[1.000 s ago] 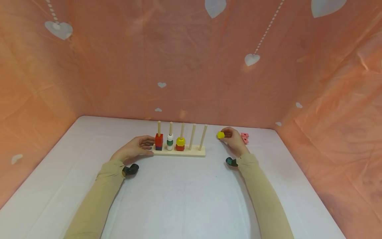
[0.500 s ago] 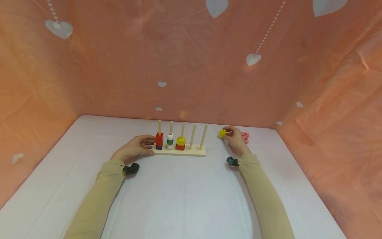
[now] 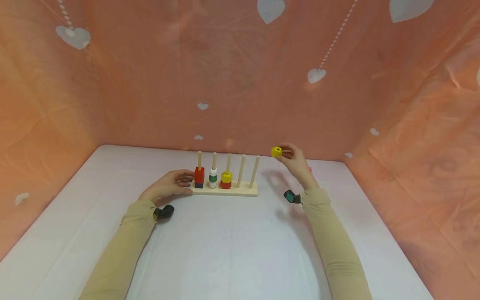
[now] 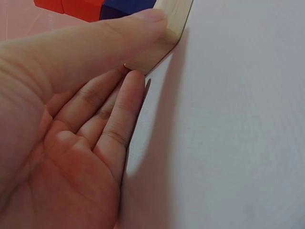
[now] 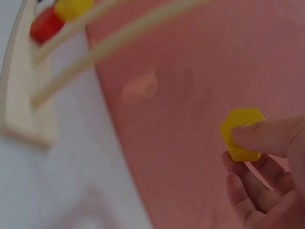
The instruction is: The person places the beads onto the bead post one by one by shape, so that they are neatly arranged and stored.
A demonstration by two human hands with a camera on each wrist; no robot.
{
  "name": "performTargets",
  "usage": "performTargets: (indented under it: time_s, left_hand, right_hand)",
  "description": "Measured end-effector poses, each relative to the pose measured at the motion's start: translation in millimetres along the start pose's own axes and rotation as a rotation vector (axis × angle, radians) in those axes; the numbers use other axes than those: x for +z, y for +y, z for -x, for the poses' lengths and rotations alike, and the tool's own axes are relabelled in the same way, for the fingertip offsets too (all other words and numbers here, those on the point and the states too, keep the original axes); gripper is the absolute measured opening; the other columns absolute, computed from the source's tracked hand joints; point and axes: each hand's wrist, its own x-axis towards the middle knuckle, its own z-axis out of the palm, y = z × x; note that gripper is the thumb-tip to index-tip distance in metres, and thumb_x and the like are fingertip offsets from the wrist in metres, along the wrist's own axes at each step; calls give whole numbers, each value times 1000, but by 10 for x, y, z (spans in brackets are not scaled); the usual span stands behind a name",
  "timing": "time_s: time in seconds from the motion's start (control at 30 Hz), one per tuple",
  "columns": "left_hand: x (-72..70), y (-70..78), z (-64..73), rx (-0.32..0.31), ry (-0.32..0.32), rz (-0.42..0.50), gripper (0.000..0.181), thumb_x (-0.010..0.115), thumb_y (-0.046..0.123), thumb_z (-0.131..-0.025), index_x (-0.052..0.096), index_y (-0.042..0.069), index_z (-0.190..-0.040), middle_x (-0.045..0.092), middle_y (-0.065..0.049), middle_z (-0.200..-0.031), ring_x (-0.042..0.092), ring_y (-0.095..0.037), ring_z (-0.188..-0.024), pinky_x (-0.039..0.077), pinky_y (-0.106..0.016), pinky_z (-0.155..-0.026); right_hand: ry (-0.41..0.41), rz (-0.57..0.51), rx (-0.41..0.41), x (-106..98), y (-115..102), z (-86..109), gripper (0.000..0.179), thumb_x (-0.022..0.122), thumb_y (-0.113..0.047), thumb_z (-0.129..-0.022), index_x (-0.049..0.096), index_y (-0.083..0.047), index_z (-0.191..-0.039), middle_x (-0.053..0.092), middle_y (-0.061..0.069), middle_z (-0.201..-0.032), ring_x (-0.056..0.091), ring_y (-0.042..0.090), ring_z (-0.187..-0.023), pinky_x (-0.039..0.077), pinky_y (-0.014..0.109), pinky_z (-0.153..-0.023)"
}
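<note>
A wooden peg stand [image 3: 225, 191] with several upright pegs lies mid-table. Its leftmost peg bears red blocks [image 3: 199, 175] over a dark blue one [image 4: 127, 6]. White and green beads [image 3: 213, 178] are on the second peg, and a yellow bead [image 3: 226, 177] sits above a red one [image 3: 226, 185] on the third. The two right pegs are bare. My left hand [image 3: 168, 184] holds the stand's left end, thumb at its front. Raised to the right of the stand, my right hand [image 3: 296, 160] pinches a yellow hexagonal bead [image 5: 244, 117] with a hole through it.
A pink block [image 3: 310, 169] shows partly behind my right wrist, on the white tabletop [image 3: 225, 250]. Orange-pink cloth [image 3: 240, 91] with hearts stands behind and beside the table. A dark wrist camera [image 3: 163, 212] juts from my left sleeve, another [image 3: 291, 196] from the right.
My right hand has lifted the yellow hexagonal bead up off the tabletop, turning it so its hole shows. My left hand and the peg stand have stayed in place.
</note>
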Motion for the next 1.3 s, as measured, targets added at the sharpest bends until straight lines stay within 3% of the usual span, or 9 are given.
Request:
performTargets:
  time_s: [0.27, 0.5, 0.9, 1.3]
  left_hand:
    - [5, 8, 16, 41, 2, -46, 66, 75, 4, -81, 42, -5, -137, 48, -24, -136, 47, -36, -124, 38, -45, -104]
    - [9, 12, 7, 16, 0, -38, 66, 76, 6, -81, 43, -1, -138, 48, -21, -137, 47, -35, -124, 37, -45, -105]
    - [-3, -22, -7, 16, -1, -9, 66, 76, 5, -81, 42, -2, -137, 47, -21, -137, 47, -35, -124, 38, -44, -105]
    - [-7, -35, -33, 4, 12, 21, 66, 76, 4, -79, 44, 1, -137, 47, -19, -138, 45, -34, -126, 37, -44, -105]
  right_hand:
    - [-18, -83, -154, 152, -435, 55, 37, 65, 0, -89, 56, 2, -125, 57, 17, -122, 58, 30, -107, 50, 27, -90]
    - [-47, -171, -243, 305, -701, 117, 36, 65, 1, -88, 58, 2, -124, 59, 16, -119, 58, 27, -105, 49, 28, -91]
    - [-124, -222, -297, 588, -903, 114, 36, 63, 4, -89, 57, 2, -124, 59, 14, -119, 58, 27, -107, 49, 31, -92]
    - [-176, -155, -322, 865, -915, 81, 33, 64, 2, -89, 60, -2, -121, 61, 10, -115, 60, 24, -104, 50, 31, -91]
